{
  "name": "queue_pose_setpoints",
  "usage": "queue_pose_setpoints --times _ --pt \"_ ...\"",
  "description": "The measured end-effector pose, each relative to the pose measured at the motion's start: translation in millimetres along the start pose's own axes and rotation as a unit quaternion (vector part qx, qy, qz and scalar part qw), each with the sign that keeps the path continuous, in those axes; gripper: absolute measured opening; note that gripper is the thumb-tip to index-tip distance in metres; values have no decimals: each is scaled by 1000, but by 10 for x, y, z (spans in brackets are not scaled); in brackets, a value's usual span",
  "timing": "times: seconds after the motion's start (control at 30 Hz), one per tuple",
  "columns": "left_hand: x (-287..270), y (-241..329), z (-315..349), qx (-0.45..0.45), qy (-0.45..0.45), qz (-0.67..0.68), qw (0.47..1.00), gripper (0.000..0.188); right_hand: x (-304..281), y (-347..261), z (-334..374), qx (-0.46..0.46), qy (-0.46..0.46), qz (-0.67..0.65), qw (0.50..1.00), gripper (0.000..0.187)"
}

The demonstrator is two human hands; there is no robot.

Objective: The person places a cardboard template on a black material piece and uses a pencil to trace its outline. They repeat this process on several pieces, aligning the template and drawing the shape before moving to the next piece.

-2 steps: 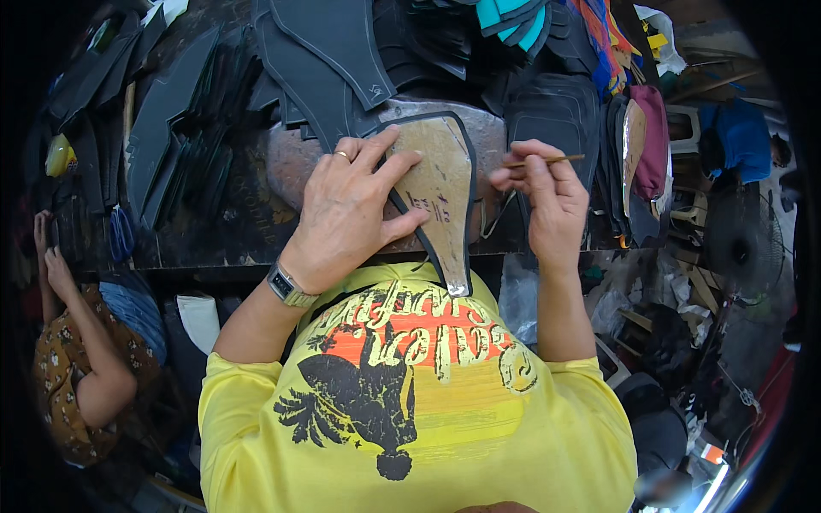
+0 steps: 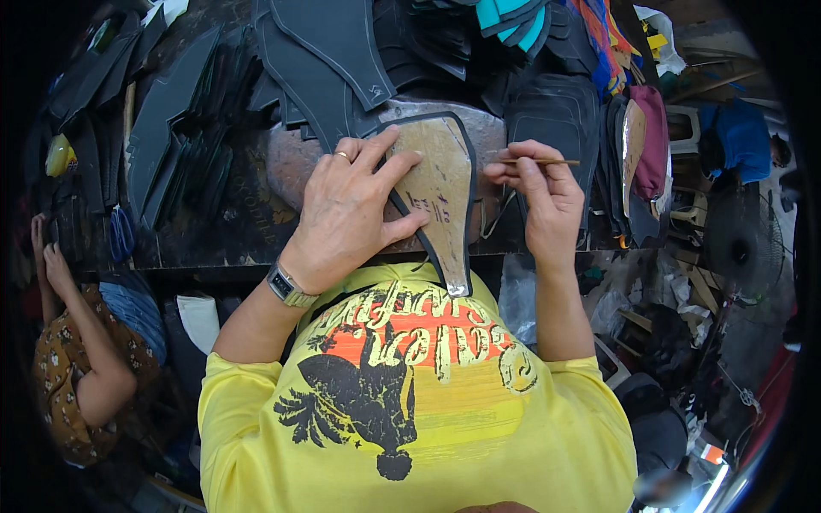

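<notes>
A tan board pattern [image 2: 438, 175], shaped like a shoe piece with handwritten marks, lies on a slightly larger black cut piece [image 2: 471, 201] that shows as a dark rim around it. Its narrow end hangs past the table's front edge toward my shirt. My left hand [image 2: 352, 192] rests on the pattern's left side, thumb and fingers spread and pressing down. To the right of the pattern, apart from it, my right hand [image 2: 545, 192] pinches a thin brown stick [image 2: 556, 162], held nearly level with its tip toward the left.
Beneath the pattern is a worn, rounded slab [image 2: 286, 171]. Stacks of black cut pieces [image 2: 321, 51] surround it, with teal pieces [image 2: 511, 19] at the back. A maroon bundle [image 2: 650, 141] stands at right. At left, a co-worker's hands [image 2: 53, 256] are near the table edge.
My right hand and the stick have shifted slightly left, nearer to the pattern. My left hand and the pattern have stayed in place.
</notes>
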State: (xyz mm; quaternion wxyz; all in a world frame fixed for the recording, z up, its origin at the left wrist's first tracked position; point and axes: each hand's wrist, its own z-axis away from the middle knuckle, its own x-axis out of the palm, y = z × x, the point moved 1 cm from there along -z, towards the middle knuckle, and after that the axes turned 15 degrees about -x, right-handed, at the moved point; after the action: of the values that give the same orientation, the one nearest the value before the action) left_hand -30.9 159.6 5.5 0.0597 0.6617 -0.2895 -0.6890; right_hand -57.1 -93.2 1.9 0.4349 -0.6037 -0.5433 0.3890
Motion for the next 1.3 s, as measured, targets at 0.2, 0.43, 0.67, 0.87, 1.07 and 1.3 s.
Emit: queue_pose_setpoints --times 0.2,0.43,0.67,0.87,1.07,1.3 --pt "-22 3 -54 1 -11 -11 1000 68 57 217 -10 -45 -25 34 998 15" --pt "-38 14 -72 32 -24 -36 999 67 125 213 -45 -44 -48 111 992 12" --pt "-37 7 -94 53 -6 -26 998 63 308 192 -16 -288 -152 385 864 24" --pt "-50 28 -107 55 -11 -24 998 63 184 201 -178 -8 -70 191 979 8" --pt "-27 36 -84 50 -9 -22 998 62 272 359 -208 -65 6 64 996 8" --pt "-15 34 -82 49 -4 -23 998 62 368 359 -252 -265 -114 344 893 9"
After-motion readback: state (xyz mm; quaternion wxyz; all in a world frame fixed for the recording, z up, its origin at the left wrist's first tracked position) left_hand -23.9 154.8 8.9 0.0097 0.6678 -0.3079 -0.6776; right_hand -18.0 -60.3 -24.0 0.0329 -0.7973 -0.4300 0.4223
